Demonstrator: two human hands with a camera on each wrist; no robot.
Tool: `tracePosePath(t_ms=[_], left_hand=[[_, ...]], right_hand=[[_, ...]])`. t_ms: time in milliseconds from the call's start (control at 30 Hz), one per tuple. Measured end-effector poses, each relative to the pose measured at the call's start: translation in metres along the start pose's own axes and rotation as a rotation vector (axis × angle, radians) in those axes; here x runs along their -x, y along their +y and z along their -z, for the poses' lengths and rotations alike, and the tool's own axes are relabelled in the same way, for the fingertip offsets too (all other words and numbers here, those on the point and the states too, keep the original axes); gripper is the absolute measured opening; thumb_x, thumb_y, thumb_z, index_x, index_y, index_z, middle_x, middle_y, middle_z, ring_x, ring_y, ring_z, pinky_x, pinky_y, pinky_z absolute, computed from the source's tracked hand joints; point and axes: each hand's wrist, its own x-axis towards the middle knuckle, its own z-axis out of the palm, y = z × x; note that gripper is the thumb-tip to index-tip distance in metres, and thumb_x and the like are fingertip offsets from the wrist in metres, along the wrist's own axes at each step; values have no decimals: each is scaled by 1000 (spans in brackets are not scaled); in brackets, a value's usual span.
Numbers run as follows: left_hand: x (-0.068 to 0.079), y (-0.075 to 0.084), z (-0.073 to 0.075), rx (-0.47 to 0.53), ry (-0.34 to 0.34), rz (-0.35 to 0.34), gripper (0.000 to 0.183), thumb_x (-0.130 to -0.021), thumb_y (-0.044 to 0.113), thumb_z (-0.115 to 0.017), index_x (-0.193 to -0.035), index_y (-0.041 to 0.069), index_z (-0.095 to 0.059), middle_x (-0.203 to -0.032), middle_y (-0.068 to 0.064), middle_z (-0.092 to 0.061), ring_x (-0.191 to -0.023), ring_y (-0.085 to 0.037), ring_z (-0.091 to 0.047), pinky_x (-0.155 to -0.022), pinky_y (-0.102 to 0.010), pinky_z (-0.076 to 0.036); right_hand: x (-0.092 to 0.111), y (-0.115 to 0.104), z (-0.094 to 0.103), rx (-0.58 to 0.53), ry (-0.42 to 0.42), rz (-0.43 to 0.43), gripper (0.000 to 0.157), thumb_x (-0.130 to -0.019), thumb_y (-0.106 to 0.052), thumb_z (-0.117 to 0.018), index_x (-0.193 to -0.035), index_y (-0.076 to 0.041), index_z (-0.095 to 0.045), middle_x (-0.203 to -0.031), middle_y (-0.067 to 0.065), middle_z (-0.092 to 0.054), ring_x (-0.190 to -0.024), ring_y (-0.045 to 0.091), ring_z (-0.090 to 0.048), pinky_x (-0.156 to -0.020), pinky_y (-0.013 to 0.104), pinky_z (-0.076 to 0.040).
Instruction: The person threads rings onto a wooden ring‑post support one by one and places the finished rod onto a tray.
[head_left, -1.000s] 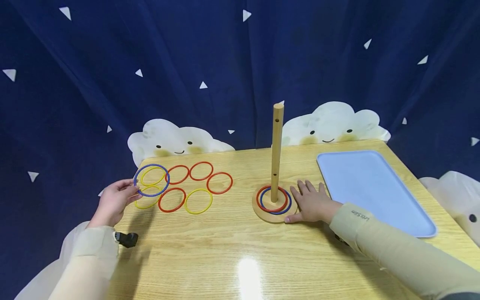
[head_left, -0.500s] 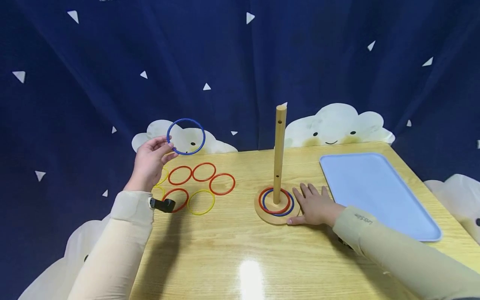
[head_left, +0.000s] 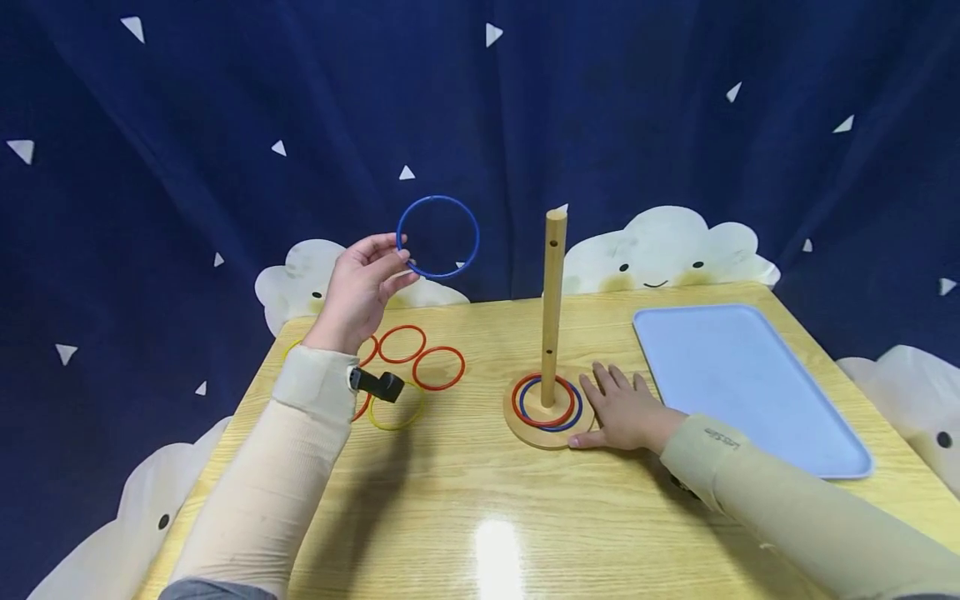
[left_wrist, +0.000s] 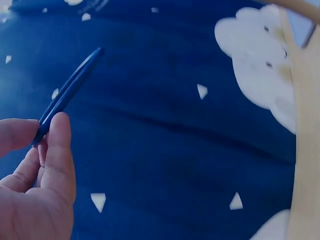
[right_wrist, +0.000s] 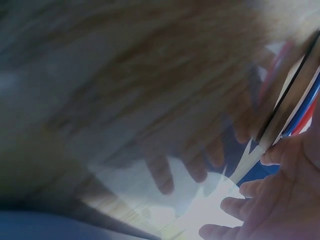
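Note:
My left hand pinches a blue ring by its left edge, raised above the table and left of the wooden post. In the left wrist view, thumb and fingers grip the blue ring, seen almost edge-on. Upright on a round wooden base, the post has a red ring and another blue ring lying around its foot. My right hand rests with spread fingers at the right edge of that base. The right wrist view shows the right hand close beside the base.
Red rings and yellow rings lie on the left of the wooden table, partly hidden by the left arm. A light blue tray lies at the right. Behind the table hangs a dark blue curtain.
My left hand has lifted the blue ring from above the yellow rings and carried it up and rightward, closer to the post. The right hand has stayed at the base.

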Motion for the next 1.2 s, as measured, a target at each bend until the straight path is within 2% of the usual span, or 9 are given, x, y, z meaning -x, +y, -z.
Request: tracePosePath(t_ms=[400, 533, 633, 800, 933, 1100, 1200], left_hand=[[-3, 23, -59, 117, -158, -16, 23, -98, -15, -55, -102, 5, -67, -89, -7, -62, -76, -15, -65, -71, -25, -61], [-5, 23, -76, 126, -216, 12, 21, -100, -14, -53, -105, 2, -66, -93, -8, -63, -77, -15, -65, -72, -24, -61], [-7, 19, -85, 104, -252, 63, 18, -101, -12, -53, -107, 0, -64, -96, -8, -63, -78, -15, -63, -73, -24, -60], [-7, 2, -93, 30, -277, 161, 15, -101, -11, -56, -107, -1, -64, -95, -8, -62, -80, -17, -62, -73, -25, -60], [-6, -18, -90, -10, -274, 218, 14, -100, -12, -56, -105, -1, -63, -94, -8, -62, -78, -16, -62, -71, -25, -60], [-6, -52, -79, -61, -264, 276, 15, -99, -13, -55, -112, -8, -61, -94, -6, -62, -78, -14, -63, -75, -27, -60], [-1, -79, -71, -130, -268, 329, 15, -99, -12, -54, -113, -9, -60, -92, -6, -60, -79, -14, -61, -83, -34, -61]], right_hand=[[-2, -2, 2, 10, 13, -23, 116, -83, -84, -57, -161, -1, -30, -164, 35, -14, -149, 56, -11, -113, 79, -13], [-2, -3, 3, 1, -3, -33, 116, -84, -84, -57, -161, -2, -29, -164, 35, -12, -150, 56, -10, -113, 79, -12], [-1, -4, 3, -7, -9, -36, 116, -84, -83, -58, -161, -1, -29, -164, 35, -13, -149, 57, -10, -112, 80, -13], [-1, -3, 0, -7, -10, -29, 116, -84, -84, -57, -161, -1, -29, -163, 35, -14, -149, 57, -12, -111, 81, -16], [-2, -2, -4, -3, -6, -25, 116, -84, -84, -56, -161, -1, -30, -163, 35, -15, -149, 56, -12, -111, 81, -16], [-2, -2, -4, 1, 1, -25, 116, -84, -83, -57, -160, -1, -30, -163, 35, -16, -149, 57, -14, -111, 80, -17], [-2, -1, -3, 0, 8, -25, 114, -85, -82, -58, -160, 0, -31, -162, 36, -17, -148, 57, -15, -110, 80, -18]])
